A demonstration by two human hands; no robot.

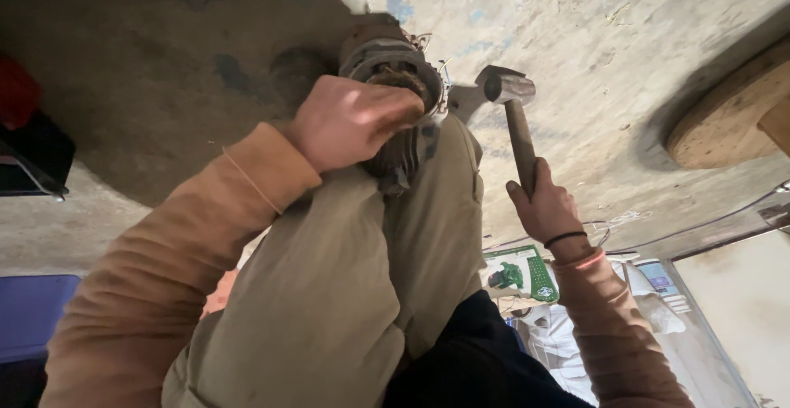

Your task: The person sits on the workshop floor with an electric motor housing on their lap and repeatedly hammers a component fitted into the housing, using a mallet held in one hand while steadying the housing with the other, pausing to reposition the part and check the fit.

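We look down over a wide, stained concrete floor (pixel 592 38), darker and dustier toward the upper left. Across the middle of the view runs our bent leg in khaki trousers (pixel 362 276), the knee pointing away from us. Our orange-brown sleeves come in from the bottom on both sides. At the right edge a round wooden disc (pixel 724 124) lies on the floor, partly cut off by the frame. A blue block (pixel 29 313) sits at the lower left, and a dark box (pixel 33 157) with a red patch above it stands at the left edge. Low on the right, a green and white package (pixel 522 275) lies among other pale clutter.

Beyond the knee, a worn cylindrical metal part (pixel 387 62) with frayed wires at its rim rests on the floor, touching the trouser leg. Our left hand (pixel 350 120) is closed over its near end, pressing it against the knee. Our right hand (pixel 547 206), with a black band at the wrist, is clenched around the wooden handle of a hammer (pixel 514 108), whose steel head hangs just beside the metal part, not touching it.
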